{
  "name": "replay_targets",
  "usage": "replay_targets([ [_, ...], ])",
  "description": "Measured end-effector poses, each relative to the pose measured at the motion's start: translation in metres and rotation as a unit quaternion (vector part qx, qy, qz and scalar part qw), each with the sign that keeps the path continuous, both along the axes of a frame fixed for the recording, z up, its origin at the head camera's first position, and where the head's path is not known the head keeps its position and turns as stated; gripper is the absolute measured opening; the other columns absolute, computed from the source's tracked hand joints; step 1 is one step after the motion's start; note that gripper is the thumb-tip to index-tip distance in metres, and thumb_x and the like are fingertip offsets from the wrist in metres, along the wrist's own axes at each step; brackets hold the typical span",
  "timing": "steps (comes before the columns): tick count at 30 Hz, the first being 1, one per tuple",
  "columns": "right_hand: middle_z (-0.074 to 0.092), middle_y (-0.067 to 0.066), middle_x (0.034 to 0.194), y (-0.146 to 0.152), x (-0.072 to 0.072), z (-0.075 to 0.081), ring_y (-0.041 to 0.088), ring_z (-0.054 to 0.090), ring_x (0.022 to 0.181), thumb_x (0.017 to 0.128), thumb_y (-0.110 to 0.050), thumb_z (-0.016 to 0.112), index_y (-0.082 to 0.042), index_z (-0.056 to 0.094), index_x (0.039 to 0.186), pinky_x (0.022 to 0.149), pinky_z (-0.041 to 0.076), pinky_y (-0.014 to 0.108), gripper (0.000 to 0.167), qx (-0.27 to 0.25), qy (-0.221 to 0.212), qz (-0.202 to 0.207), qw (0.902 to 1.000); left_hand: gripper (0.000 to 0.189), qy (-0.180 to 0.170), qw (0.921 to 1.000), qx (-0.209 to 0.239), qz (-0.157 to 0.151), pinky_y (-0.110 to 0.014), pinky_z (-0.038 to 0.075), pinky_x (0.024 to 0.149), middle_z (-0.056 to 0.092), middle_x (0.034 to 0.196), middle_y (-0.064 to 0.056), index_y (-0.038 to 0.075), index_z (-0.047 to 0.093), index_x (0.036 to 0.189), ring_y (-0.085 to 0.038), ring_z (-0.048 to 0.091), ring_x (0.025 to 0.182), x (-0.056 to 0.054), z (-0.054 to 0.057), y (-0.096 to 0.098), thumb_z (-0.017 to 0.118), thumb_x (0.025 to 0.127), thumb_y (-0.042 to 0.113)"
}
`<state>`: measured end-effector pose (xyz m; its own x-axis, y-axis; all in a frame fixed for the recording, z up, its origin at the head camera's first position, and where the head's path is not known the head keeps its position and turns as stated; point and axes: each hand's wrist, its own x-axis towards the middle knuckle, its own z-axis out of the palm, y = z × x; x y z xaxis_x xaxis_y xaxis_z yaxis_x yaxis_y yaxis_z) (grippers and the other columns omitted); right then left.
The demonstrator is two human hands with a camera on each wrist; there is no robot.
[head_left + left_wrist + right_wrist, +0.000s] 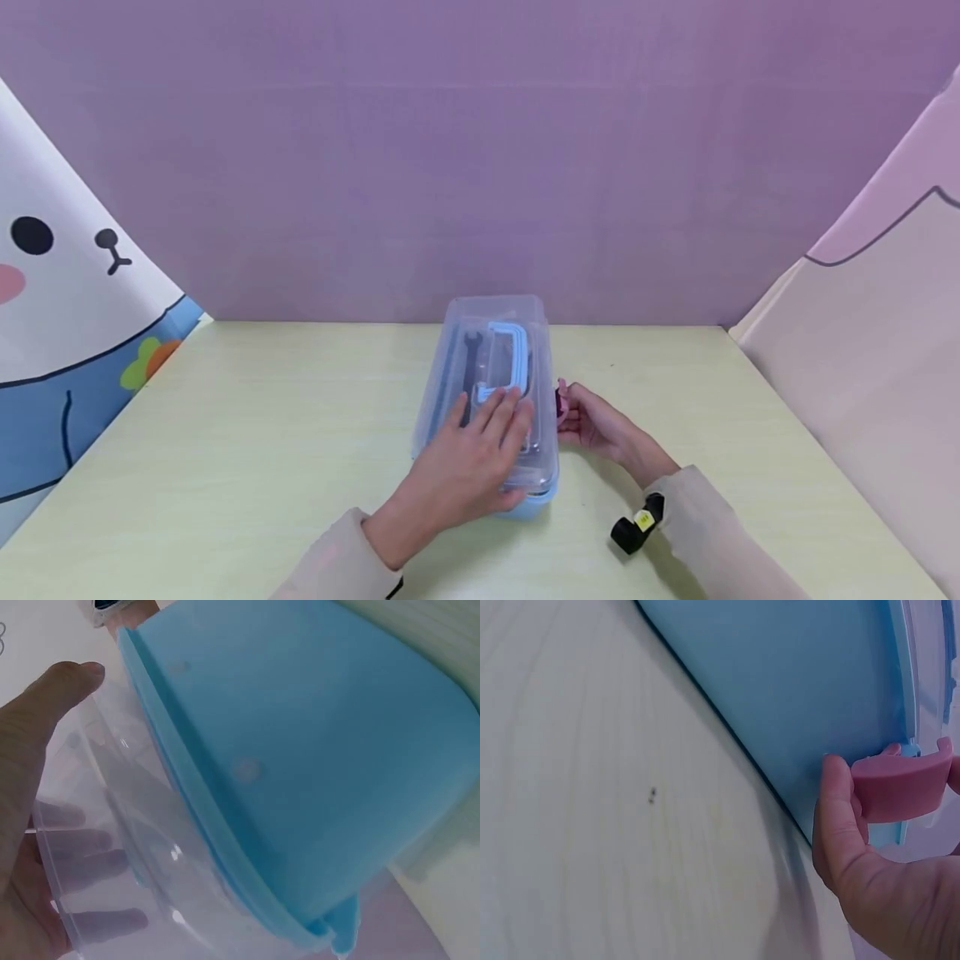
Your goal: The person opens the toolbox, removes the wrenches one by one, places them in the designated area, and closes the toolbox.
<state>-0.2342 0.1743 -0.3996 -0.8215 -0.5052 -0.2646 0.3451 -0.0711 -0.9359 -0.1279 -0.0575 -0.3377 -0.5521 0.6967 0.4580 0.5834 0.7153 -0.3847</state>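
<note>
A storage box with a light blue base (315, 735) and a see-through lid (495, 307) stands on the table, its long side running away from me. My left hand (468, 467) rests flat on the near part of the lid with its fingers spread. A blue carrying handle (520, 354) lies on the lid just beyond those fingertips. At the box's right side my right hand (603, 429) holds a pink latch (904, 784) between fingers and thumb. The latch juts outward from the rim. Through the lid a dark open-ended wrench (471, 358) shows; other contents are unclear.
The pale wooden table (285, 433) meets a purple backdrop (375, 167) just behind the box. Printed cloth panels (67, 308) slope along both sides. A black strap device (637, 525) is on the right wrist.
</note>
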Motion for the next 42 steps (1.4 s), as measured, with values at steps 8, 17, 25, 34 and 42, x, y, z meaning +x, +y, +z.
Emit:
replay_targets([
  [8,0.062,-0.003,0.074,0.000,0.002,0.002,0.011,0.059,0.070,0.092,-0.015,0.034,-0.011,0.052,0.078,0.072,0.059,0.026,0.023,0.002,0.004,0.006,1.0000,0.087,0.000,0.9997,0.020,-0.010,-0.053,0.054,0.091,0.053,0.138,-0.014,0.007,0.047,0.136,-0.027,0.056,0.122,0.001,0.004,-0.005,0.066,0.073,0.065],
  [17,0.061,-0.004,0.071,0.002,0.002,-0.001,0.010,0.058,0.069,0.094,-0.015,0.031,-0.012,0.052,0.077,0.071,0.059,0.025,0.027,-0.010,0.007,0.010,0.9999,0.085,0.031,0.9967,0.052,-0.055,-0.052,0.056,0.085,0.050,0.139,-0.011,0.021,0.043,0.140,-0.030,0.056,0.119,-0.004,0.006,-0.009,0.072,0.070,0.060],
  [25,0.061,-0.004,0.071,0.003,0.000,0.000,0.011,0.059,0.070,0.093,-0.015,0.033,-0.012,0.052,0.075,0.073,0.059,0.025,0.026,-0.002,0.009,0.010,0.9999,0.080,0.012,0.9950,0.072,-0.068,-0.054,0.058,0.081,0.050,0.138,-0.014,0.017,0.046,0.136,-0.033,0.058,0.117,-0.006,0.009,-0.014,0.073,0.071,0.055],
  [34,0.061,-0.003,0.073,0.001,-0.003,-0.001,0.010,0.057,0.069,0.095,-0.017,0.034,-0.011,0.052,0.077,0.071,0.058,0.024,0.026,-0.001,0.005,0.000,1.0000,0.086,0.020,0.9918,0.106,-0.069,-0.052,0.059,0.079,0.052,0.136,-0.018,0.012,0.044,0.137,-0.032,0.057,0.118,-0.007,0.010,-0.025,0.074,0.070,0.057],
  [42,0.064,-0.002,0.075,0.005,-0.003,0.000,0.011,0.060,0.071,0.097,-0.018,0.033,-0.010,0.054,0.080,0.072,0.059,0.025,0.028,0.002,0.011,0.005,0.9999,0.084,0.023,0.9910,0.119,-0.057,-0.051,0.058,0.080,0.052,0.137,-0.019,0.010,0.047,0.136,-0.034,0.057,0.118,-0.006,0.011,-0.026,0.074,0.071,0.057],
])
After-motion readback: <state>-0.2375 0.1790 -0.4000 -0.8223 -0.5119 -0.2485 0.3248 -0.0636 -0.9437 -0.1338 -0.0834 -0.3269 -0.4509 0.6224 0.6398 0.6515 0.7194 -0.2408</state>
